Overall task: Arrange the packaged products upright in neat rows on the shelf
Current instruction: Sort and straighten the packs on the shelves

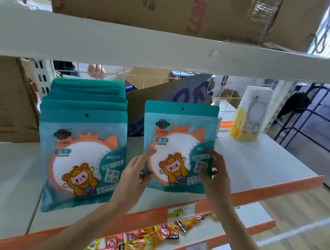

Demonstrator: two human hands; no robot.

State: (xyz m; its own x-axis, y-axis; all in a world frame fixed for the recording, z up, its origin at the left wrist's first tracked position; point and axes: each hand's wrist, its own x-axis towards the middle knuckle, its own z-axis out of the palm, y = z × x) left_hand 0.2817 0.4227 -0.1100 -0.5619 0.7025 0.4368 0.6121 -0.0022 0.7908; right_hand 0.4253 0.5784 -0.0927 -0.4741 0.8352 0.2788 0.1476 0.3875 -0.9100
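Note:
A row of several teal mirror packages stands upright on the white shelf, at its left of centre. To the right of that row a single teal mirror package stands upright. My left hand holds its lower left edge, fingers on the front and thumb behind. My right hand grips its right edge with curled fingers.
A yellow and white package stands at the back right of the shelf. Cardboard boxes sit at the left and on the shelf above. A cardboard sheet leans behind the packages. Snack packets fill the lower shelf.

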